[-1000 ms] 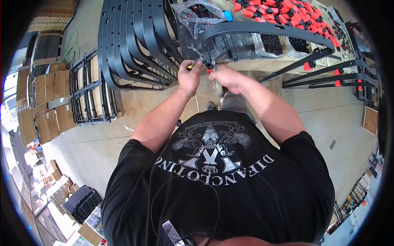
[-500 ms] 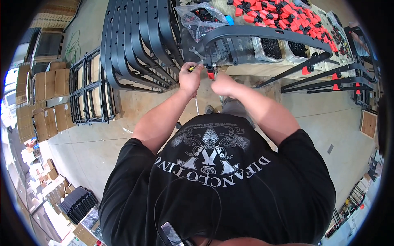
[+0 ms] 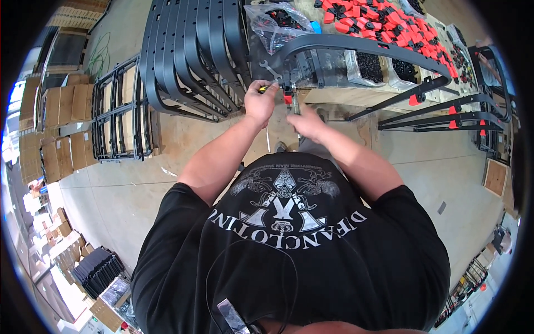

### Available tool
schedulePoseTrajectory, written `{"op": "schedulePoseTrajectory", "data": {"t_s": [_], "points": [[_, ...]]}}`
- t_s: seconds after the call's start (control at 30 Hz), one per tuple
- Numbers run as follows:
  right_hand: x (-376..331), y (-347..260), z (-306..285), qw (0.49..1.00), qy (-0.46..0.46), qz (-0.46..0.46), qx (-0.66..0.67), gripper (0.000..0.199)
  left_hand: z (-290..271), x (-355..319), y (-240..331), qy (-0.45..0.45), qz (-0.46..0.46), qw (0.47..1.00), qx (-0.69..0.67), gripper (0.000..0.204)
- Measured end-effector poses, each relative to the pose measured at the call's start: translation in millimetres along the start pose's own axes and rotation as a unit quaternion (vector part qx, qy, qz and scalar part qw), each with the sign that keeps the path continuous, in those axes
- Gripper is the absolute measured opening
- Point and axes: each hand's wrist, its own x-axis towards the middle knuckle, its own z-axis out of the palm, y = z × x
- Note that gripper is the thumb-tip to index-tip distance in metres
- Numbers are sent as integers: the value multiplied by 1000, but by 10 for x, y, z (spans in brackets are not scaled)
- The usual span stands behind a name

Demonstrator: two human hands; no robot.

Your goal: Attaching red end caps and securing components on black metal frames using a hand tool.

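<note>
My left hand (image 3: 260,106) is closed round a screwdriver with a yellow-and-black handle (image 3: 263,88); its thin shaft (image 3: 267,139) points down below the fist. Just right of it, a small red-and-black clamp (image 3: 287,99) sits at the near end of a curved black metal frame (image 3: 361,43). My right hand (image 3: 307,123) is closed at a silvery wrench (image 3: 296,104), whose head is up against the clamp. The fingers partly hide the wrench's handle, so its exact kind is unclear. A loose open-ended spanner (image 3: 270,69) lies just beyond my left hand.
Several curved black frames (image 3: 183,61) stand stacked at left. On the bench are a plastic bag of parts (image 3: 272,28), a heap of red-and-black clamps (image 3: 384,25) and bins of black fasteners (image 3: 368,65). More frames with red clamps (image 3: 453,119) stand at right. Cardboard boxes (image 3: 58,114) are far left.
My right hand has shifted slightly right and down, its fingers loosening a little along the wrench. My left hand stays by the clamp with the screwdriver.
</note>
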Motion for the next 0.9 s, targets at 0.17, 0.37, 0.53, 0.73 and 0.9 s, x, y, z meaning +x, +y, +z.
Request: {"op": "schedulePoseTrajectory", "data": {"t_s": [0.17, 0.37, 0.53, 0.73, 0.9], "points": [[-79, 109, 168, 999, 28, 16, 22, 60, -72, -82, -71, 98, 93, 980, 148, 59], [-80, 66, 160, 998, 48, 24, -16, 52, -188, -420, -308, -3, -58, 965, 255, 61], [-165, -78, 173, 999, 34, 32, 15, 39, -93, -162, -652, 0, 75, 961, 266, 31], [-139, -84, 51, 994, -29, 74, 80, 31, -126, -49, -682, -43, 51, 964, 256, 28], [7, 345, -139, 923, 174, -23, 342, 34, -96, 36, -142, -88, -128, 988, -13, 21]]}}
